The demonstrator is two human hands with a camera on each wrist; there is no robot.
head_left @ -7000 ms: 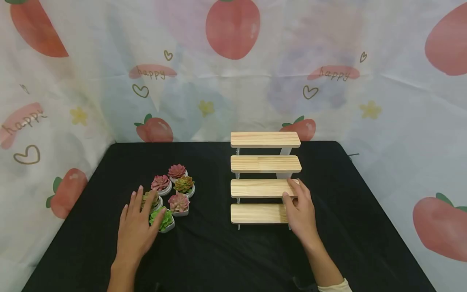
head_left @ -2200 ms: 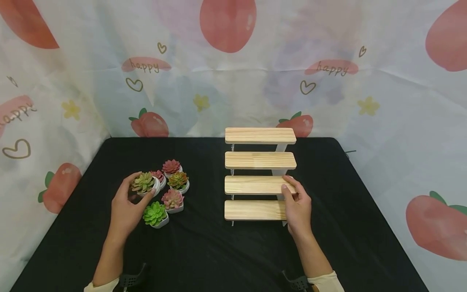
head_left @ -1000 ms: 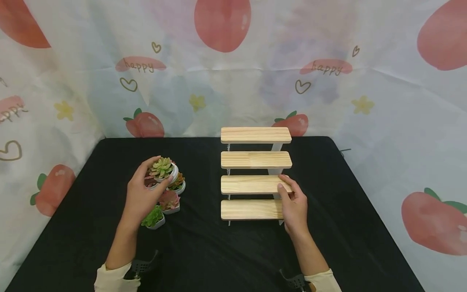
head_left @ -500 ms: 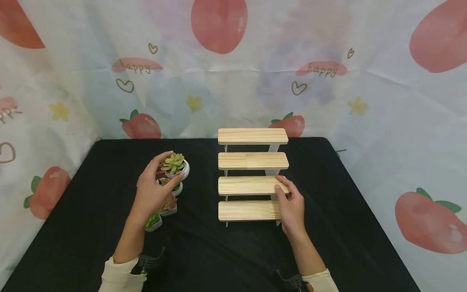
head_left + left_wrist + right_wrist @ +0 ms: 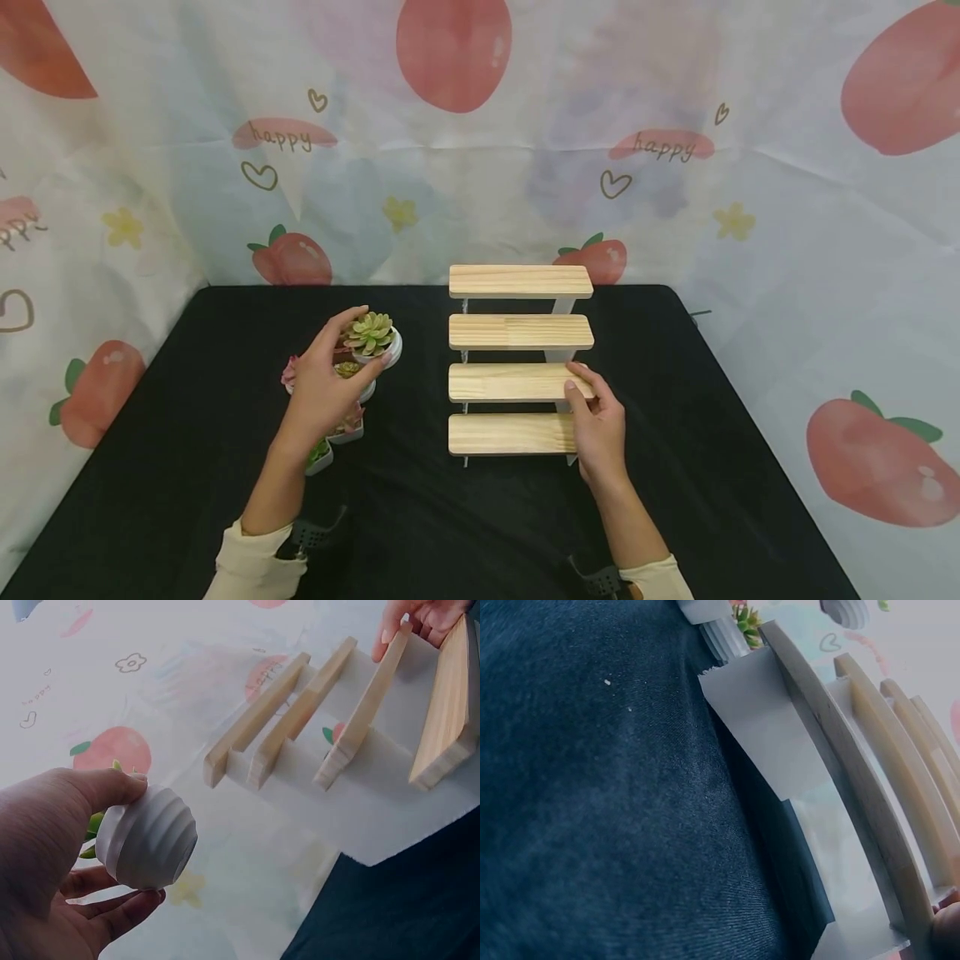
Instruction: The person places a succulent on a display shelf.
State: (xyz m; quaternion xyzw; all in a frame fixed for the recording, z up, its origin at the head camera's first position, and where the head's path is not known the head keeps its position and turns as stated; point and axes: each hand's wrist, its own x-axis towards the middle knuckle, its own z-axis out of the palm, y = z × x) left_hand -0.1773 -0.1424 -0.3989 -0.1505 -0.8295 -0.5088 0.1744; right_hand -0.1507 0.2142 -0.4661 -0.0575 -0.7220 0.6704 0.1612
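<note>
My left hand (image 5: pixel 322 387) holds a potted succulent (image 5: pixel 370 333) with pale green leaves, thumb and fingers on either side of its white pot. In the left wrist view the ribbed white pot (image 5: pixel 154 836) is tilted, off the table. Below and behind that hand stand other potted succulents, partly hidden: a bright green one (image 5: pixel 318 456), a pinkish one (image 5: pixel 349 423) and a pink one (image 5: pixel 288 372) among them. My right hand (image 5: pixel 602 429) grips the right end of a plank on a tiered wooden display shelf (image 5: pixel 517 383), thumb on top. The right wrist view shows mostly the shelf's underside.
A black cloth (image 5: pixel 420 525) covers the table. The shelf's planks rise in steps toward the back on clear side supports. A patterned curtain (image 5: pixel 495 200) hangs behind the table and along its sides.
Seven seconds ago my left hand lay over the succulents; since then it has picked up the pale green one and carried it back and rightward. My right hand keeps its grip on the shelf.
</note>
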